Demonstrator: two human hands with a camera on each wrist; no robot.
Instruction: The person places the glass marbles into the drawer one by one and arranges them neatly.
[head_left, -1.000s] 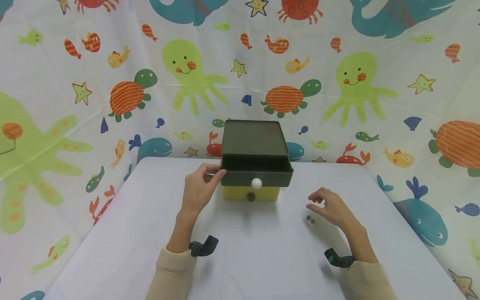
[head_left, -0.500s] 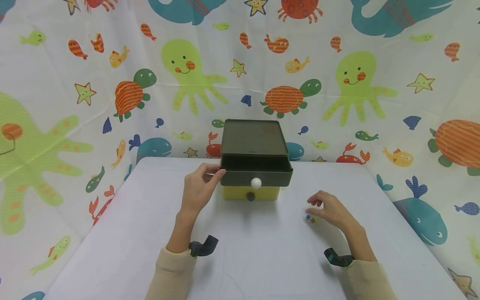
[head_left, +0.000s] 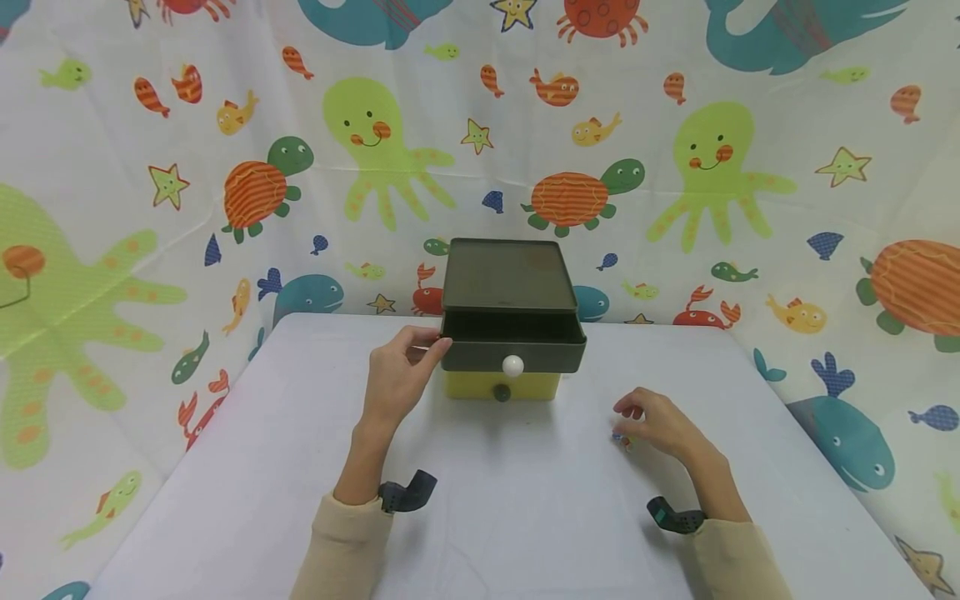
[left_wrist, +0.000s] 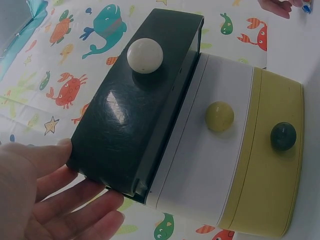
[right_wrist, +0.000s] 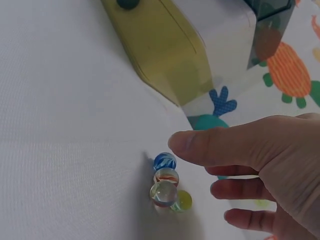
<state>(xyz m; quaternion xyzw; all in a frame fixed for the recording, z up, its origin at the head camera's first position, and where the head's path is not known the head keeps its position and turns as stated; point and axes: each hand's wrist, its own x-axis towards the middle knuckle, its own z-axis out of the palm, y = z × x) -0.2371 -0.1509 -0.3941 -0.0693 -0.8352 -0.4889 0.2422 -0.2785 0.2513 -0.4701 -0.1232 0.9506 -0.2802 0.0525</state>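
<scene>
A small drawer cabinet [head_left: 504, 273] has its dark green top drawer [head_left: 480, 357], with a white knob [head_left: 513, 366], pulled out. At the drawer's left front corner my left hand [head_left: 401, 375] holds on, thumb at the front face and fingers along the side. In the left wrist view, the thumb [left_wrist: 52, 156] touches the drawer's corner. My right hand [head_left: 660, 423] hovers close to several glass marbles [right_wrist: 164, 193] on the white table, its fingers loosely bent around nothing. In the right wrist view, a blue marble [right_wrist: 165, 161] lies just below the thumb tip.
Below the top drawer are a white drawer [left_wrist: 205, 145] with a yellow knob and a yellow bottom drawer [left_wrist: 265, 180] with a dark green knob, both pushed in. A cloth [head_left: 480, 125] printed with sea animals hangs behind the white table [head_left: 495, 517].
My right hand has lowered slightly toward the marbles and now partly covers them in the head view. The left hand and the drawer have stayed still.
</scene>
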